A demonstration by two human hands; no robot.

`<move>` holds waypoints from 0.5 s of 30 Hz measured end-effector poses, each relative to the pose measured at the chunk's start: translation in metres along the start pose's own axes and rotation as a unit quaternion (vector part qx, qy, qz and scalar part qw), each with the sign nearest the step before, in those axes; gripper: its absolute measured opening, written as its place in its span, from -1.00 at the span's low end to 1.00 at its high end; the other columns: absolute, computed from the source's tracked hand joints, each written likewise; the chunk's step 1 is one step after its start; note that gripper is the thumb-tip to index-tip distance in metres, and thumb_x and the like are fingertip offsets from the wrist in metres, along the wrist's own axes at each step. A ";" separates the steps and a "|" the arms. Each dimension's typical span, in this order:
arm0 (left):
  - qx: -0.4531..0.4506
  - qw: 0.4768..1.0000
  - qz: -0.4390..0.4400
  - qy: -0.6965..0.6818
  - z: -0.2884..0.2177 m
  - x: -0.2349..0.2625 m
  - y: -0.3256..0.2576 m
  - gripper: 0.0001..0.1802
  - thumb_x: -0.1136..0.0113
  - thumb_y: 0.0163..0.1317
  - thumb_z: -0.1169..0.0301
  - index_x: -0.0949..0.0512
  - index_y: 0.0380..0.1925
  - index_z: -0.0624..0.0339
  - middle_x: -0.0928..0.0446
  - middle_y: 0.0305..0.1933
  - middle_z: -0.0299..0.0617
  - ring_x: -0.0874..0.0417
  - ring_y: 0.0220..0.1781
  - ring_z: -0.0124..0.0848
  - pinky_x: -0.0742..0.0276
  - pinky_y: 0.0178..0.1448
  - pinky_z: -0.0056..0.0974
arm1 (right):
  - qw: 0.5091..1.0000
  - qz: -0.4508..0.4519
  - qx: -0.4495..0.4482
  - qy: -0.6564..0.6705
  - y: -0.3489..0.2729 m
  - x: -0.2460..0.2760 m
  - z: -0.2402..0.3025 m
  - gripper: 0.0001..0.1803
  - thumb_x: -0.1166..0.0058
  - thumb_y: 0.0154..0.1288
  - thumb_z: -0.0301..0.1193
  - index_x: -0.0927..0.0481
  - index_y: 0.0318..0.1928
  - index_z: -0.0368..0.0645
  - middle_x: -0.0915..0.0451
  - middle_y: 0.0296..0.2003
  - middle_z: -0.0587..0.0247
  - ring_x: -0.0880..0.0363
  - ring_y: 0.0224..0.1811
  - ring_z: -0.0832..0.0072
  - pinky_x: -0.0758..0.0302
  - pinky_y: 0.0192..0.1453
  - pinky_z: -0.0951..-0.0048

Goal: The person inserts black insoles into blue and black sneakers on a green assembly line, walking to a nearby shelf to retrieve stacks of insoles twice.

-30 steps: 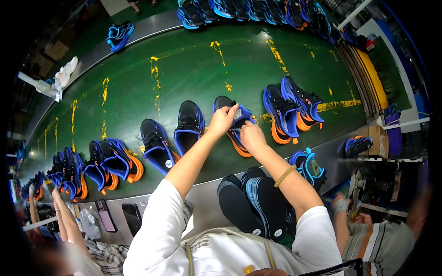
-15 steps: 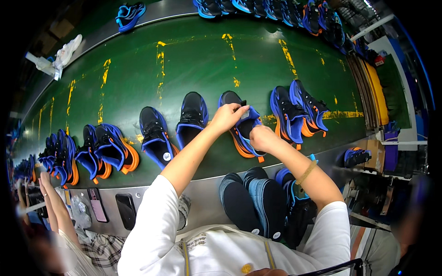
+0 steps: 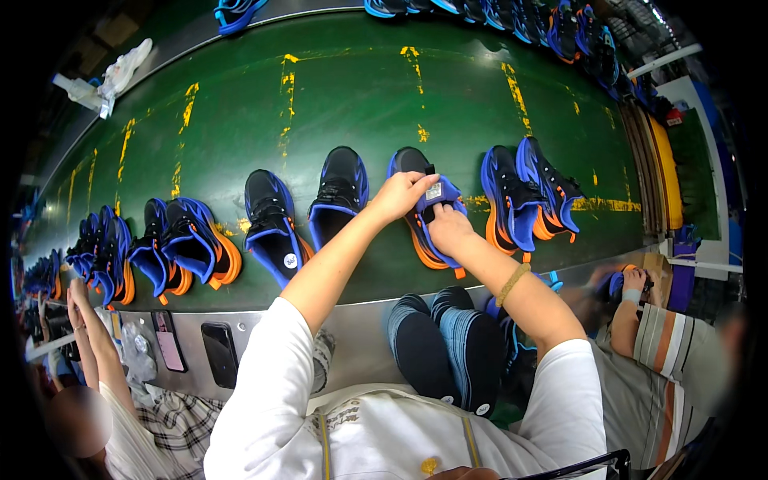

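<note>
On green work surface [image 3: 344, 96], head view: black-and-blue shoe [image 3: 410, 160] lay before you, toe away, between single shoe [image 3: 344, 170] on left and pair [image 3: 502, 178] on right. Your left hand [image 3: 398, 197] pinched tongue [image 3: 433, 192]; your right hand [image 3: 450, 229] had fingertips inside opening, grip there impossible to tell. Likely risks: loose pinch could have let tongue fold inward; hard sideways push could have skidded shoe into pair.
</note>
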State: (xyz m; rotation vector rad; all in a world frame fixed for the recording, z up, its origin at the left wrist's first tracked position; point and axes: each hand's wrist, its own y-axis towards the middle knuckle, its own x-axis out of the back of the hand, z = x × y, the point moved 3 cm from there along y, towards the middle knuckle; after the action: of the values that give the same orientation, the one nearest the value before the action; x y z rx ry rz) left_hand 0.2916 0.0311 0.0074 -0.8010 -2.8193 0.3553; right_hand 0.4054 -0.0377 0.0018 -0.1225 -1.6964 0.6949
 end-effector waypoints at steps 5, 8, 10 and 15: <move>-0.013 1.000 -0.012 -0.008 0.011 -0.001 0.006 -0.54 -0.04 0.17 0.08 -0.51 -0.37 0.35 -0.45 -0.60 -0.27 -0.41 -0.52 -0.57 -0.35 -0.48 -0.39 | 0.992 0.056 0.071 -0.086 0.008 0.001 0.002 -0.73 0.12 0.09 -0.36 -0.58 -0.24 -0.12 -0.40 -0.08 0.01 -0.37 -0.04 0.20 -0.38 -0.03 0.29; -0.006 0.997 -0.071 0.026 0.013 -0.003 0.009 -0.58 -0.10 0.12 0.12 -0.44 -0.27 0.32 -0.48 -0.50 -0.14 -0.49 -0.45 -0.37 -0.39 -0.39 -0.29 | 0.983 0.094 0.113 -0.112 0.011 0.008 0.000 -0.71 0.11 0.09 -0.34 -0.57 -0.20 -0.13 -0.43 -0.13 0.04 -0.39 -0.05 0.23 -0.36 -0.02 0.30; -0.004 0.989 -0.133 0.064 0.009 -0.005 0.009 -0.58 -0.13 0.09 0.15 -0.40 -0.22 0.29 -0.53 -0.41 0.01 -0.57 -0.39 -0.16 -0.43 -0.30 -0.18 | 0.980 0.102 0.132 -0.112 0.003 0.006 -0.006 -0.71 0.09 0.09 -0.34 -0.57 -0.20 -0.14 -0.45 -0.17 0.05 -0.41 -0.07 0.24 -0.35 0.00 0.30; -0.161 0.929 -0.171 0.286 -0.016 -0.008 0.002 -0.72 -0.12 -0.02 0.36 -0.33 -0.31 0.21 -0.47 -0.32 0.03 -0.54 -0.32 -0.01 -0.45 -0.28 -0.05 | 0.972 0.150 0.171 0.051 -0.034 0.028 -0.007 -0.51 0.28 0.13 -0.14 -0.60 -0.26 -0.26 -0.51 -0.17 -0.03 -0.34 0.10 0.33 0.16 0.36 0.13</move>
State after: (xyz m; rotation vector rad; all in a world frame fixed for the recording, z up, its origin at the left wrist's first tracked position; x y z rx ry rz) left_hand 0.3031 0.0308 0.0208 -0.3587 -2.4019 -0.3523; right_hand 0.4149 -0.0503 0.0438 -0.1705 -1.4498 1.1787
